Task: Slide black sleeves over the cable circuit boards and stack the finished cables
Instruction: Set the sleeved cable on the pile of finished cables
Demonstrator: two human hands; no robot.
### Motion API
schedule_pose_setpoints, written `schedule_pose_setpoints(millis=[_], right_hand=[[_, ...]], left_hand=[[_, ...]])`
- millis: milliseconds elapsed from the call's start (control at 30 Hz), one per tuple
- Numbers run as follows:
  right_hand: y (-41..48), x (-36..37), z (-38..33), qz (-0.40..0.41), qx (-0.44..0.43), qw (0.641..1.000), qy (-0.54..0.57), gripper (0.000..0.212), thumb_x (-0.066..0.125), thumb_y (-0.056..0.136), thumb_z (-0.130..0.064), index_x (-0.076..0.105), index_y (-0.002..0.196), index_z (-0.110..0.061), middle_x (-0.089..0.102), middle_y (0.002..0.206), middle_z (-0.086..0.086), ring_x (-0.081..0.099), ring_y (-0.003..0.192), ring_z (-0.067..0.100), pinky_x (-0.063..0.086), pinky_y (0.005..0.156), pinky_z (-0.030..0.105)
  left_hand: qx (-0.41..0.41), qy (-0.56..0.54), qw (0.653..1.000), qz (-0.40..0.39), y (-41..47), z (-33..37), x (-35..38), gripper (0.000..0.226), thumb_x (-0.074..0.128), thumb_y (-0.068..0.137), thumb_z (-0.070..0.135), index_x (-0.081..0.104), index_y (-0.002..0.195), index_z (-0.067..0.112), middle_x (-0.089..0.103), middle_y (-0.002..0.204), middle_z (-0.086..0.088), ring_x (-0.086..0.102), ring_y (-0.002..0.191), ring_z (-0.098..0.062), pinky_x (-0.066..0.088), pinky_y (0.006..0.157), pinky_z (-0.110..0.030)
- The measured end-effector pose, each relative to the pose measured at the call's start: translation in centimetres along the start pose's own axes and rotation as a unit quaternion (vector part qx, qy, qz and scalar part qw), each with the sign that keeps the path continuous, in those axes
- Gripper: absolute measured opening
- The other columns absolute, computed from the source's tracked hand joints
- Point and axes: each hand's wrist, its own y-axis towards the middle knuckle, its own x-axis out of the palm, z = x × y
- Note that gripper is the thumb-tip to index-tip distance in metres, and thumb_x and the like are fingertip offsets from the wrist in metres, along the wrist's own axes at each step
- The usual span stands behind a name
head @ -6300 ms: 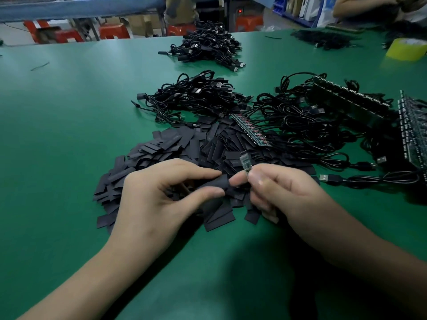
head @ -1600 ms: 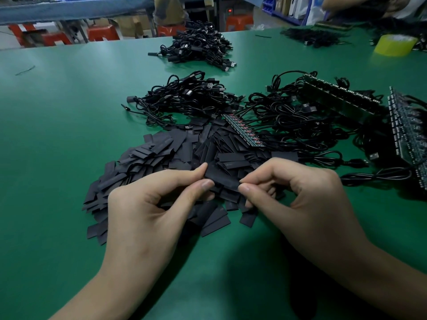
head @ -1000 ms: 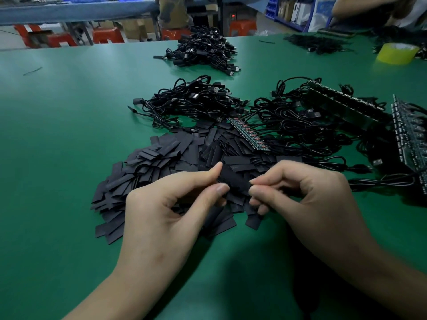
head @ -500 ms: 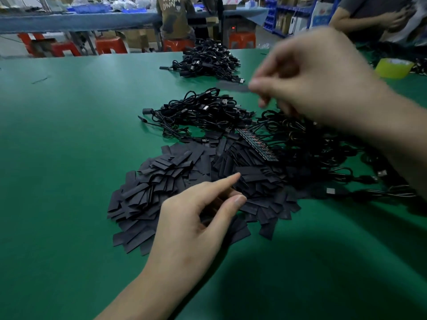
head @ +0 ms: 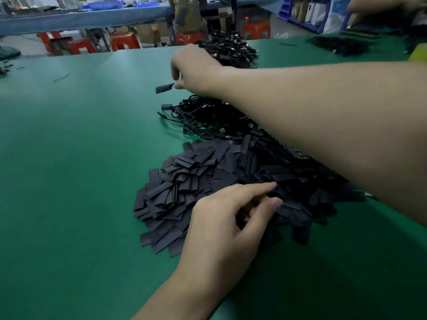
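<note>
The right hand (head: 194, 70) has swung away from the sleeve pile (head: 231, 181) and out across the green counter (head: 69, 181), its grip pinched narrow on a sleeved cable end (head: 164, 88) just above the nearer cable heap (head: 208, 116) — one cable looks finished and about to be stacked. The left hand (head: 221, 229) has stayed on the pile, thumb and forefinger loosely parted and holding nothing — likely feeling for the next sleeve.

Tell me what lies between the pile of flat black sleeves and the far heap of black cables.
In the head view, a second bundle of black cables lies between the flat black sleeve pile and the far cable heap.
</note>
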Motion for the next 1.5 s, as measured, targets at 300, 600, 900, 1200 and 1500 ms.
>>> schedule_pose_setpoints(millis=[300,600,900,1200,1500], right_hand=[[-12.0,-1.5,1.8,0.105,0.008,0.994,0.022,0.026,0.057,0.101,-0.035,0.065,0.12,-0.02,0.059,0.123,0.002,0.052,0.122,0.023,0.042,0.102,0.043],[-27.9,-1.1,8.0,0.118,0.208,0.969,0.058,0.03,0.051,0.104,-0.027,0.064,0.127,-0.012,0.059,0.128,0.003,0.049,0.127,0.023,0.038,0.111,0.042],[-28.5,0.4,7.6,0.077,0.183,0.979,0.037,0.036,0.048,0.106,-0.026,0.059,0.138,-0.012,0.056,0.142,0.003,0.041,0.141,0.021,0.028,0.118,0.038],[-28.7,0.2,7.7,0.072,0.17,0.982,0.029,0.035,0.047,0.106,-0.027,0.059,0.137,-0.016,0.056,0.142,-0.001,0.036,0.146,0.018,0.019,0.125,0.043],[-28.9,-0.5,7.7,0.147,0.149,0.978,0.015,0.026,0.056,0.1,-0.024,0.064,0.124,-0.017,0.061,0.122,-0.001,0.053,0.122,0.022,0.031,0.115,0.043]], left_hand=[[0.016,0.024,1.0,-0.007,0.1,-0.2,0.1,0.023,0.066,0.089,0.039,0.079,0.107,0.032,0.074,0.092,0.017,0.068,0.09,-0.001,0.05,0.08,-0.02],[0.019,0.092,0.995,-0.041,0.8,0.7,0.6,0.016,0.066,0.096,0.035,0.077,0.106,0.029,0.07,0.095,0.015,0.065,0.091,-0.006,0.05,0.081,-0.027],[-0.089,0.248,0.958,-0.115,12.3,1.5,3.5,0.051,0.052,0.101,0.053,0.074,0.089,0.008,0.065,0.074,-0.009,0.06,0.072,-0.026,0.042,0.062,-0.031],[-0.179,0.236,0.953,-0.053,16.2,0.5,7.0,0.05,0.073,0.085,0.057,0.064,0.07,0.009,0.055,0.061,-0.003,0.054,0.061,-0.024,0.043,0.06,-0.031],[-0.186,0.14,0.97,-0.065,16.3,2.6,7.7,0.028,0.065,0.087,0.036,0.056,0.067,0.018,0.055,0.063,-0.001,0.049,0.06,-0.02,0.044,0.059,-0.03]])
